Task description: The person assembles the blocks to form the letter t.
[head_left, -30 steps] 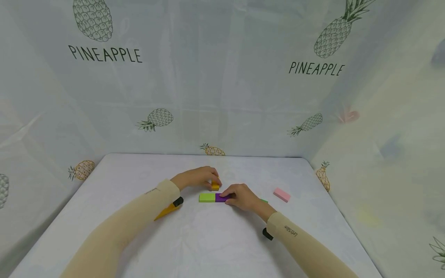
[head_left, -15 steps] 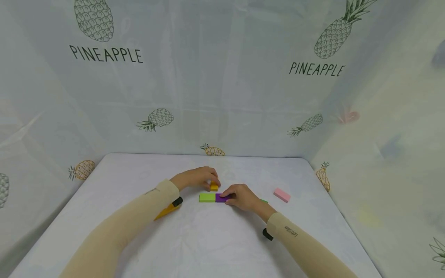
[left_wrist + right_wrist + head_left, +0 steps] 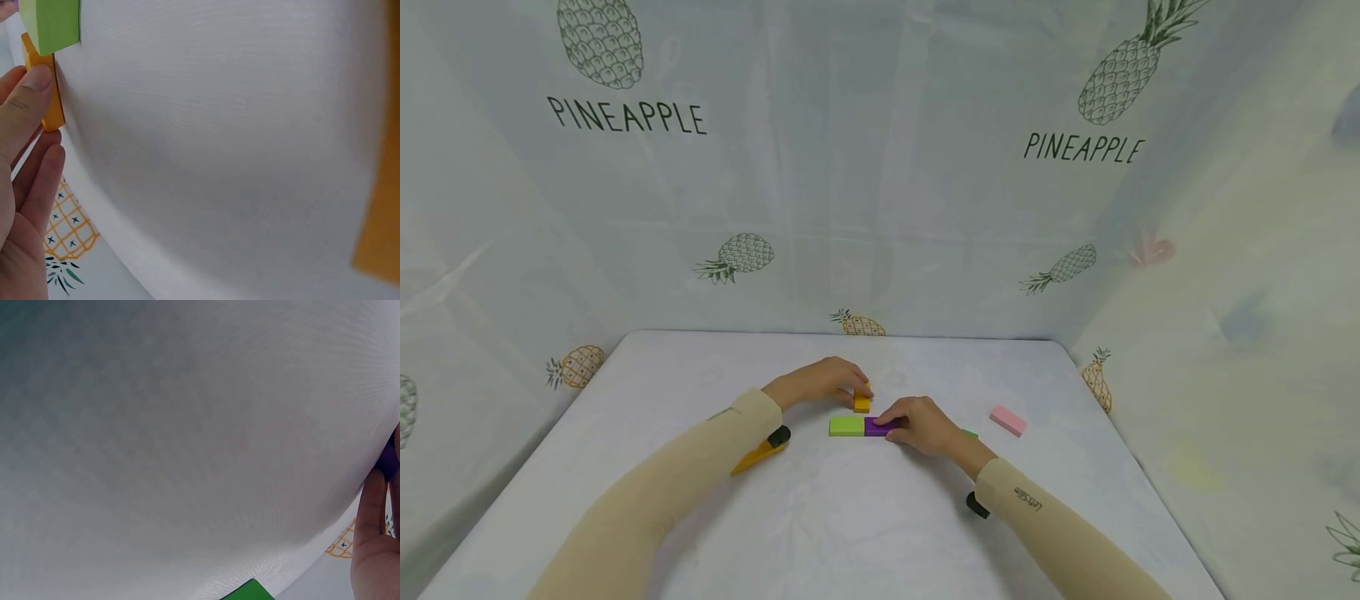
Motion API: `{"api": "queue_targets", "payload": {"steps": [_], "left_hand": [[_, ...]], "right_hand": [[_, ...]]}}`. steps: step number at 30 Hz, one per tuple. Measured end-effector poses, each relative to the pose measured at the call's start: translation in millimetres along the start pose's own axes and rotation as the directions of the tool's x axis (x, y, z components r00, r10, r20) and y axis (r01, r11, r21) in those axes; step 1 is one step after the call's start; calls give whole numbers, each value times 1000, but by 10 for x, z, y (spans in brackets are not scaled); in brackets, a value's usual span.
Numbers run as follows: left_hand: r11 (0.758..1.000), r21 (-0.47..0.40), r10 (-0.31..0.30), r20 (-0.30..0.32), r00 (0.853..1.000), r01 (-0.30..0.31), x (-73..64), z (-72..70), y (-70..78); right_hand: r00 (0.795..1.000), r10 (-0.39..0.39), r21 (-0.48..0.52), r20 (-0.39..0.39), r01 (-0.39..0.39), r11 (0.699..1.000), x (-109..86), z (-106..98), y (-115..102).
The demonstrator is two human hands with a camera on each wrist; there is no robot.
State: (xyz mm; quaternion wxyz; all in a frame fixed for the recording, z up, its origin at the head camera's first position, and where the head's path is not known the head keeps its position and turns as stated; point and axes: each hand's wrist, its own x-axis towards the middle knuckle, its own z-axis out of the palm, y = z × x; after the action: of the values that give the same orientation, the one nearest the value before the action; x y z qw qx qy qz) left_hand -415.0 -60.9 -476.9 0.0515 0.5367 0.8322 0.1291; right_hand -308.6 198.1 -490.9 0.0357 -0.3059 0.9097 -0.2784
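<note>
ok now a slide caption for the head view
Left fingers pinch an orange block beyond a lime block and purple block lying end to end; right fingers grip the purple one.

booth-like nook, kind of building unclear: pineapple-print sheeting (image 3: pixel 887 183) behind and both sides of white table (image 3: pixel 865 525).

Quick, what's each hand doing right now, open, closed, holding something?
Left hand: holding the orange block between thumb and fingers.
Right hand: holding the purple block, which sits against the lime green block.
</note>
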Motion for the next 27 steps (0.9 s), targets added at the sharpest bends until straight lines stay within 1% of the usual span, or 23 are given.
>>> {"api": "queue_targets", "payload": {"steps": [5, 11, 20, 27], "left_hand": [[1000, -24, -9, -6, 1000, 9, -25, -19, 6], [999, -37, -5, -17, 1000, 4, -21, -33, 8], [1000, -23, -16, -7, 1000, 15, -18, -41, 7], [995, -74, -59, 2, 998, 59, -26, -25, 6]], "right_hand": [[1000, -12, 1, -1, 12, 1000, 1, 6, -1], [1000, 21, 19, 4, -21, 1000, 13, 5, -11], [1000, 26, 14, 3, -26, 1000, 14, 6, -26], [1000, 22, 9, 1, -22, 1000, 10, 11, -23]]}}
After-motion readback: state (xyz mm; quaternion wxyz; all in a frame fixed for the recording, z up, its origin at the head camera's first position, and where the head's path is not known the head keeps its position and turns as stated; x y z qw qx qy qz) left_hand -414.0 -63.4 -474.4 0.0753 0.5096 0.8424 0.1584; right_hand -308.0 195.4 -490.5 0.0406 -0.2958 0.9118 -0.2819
